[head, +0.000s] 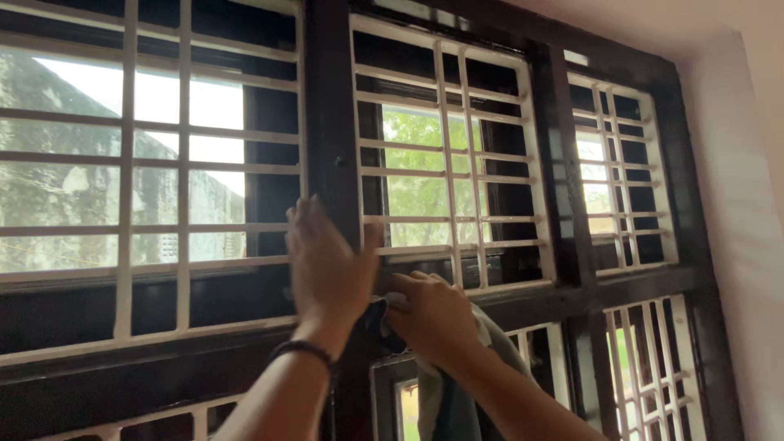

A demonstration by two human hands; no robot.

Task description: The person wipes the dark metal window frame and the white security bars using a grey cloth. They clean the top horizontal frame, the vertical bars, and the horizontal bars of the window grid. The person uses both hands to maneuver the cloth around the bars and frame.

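Fingers: left hand spread flat on dark window post, bracing.
Right hand: fist bunching grey cloth against crossbar, at 3 o'clock.
White grille: at 12 o'clock.

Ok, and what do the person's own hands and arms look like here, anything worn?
Both forearms are bare, with no sleeves in view. The left hand has a thin dark band round its wrist. The right hand shows no gloves, rings or watch that can be made out in the dim light.
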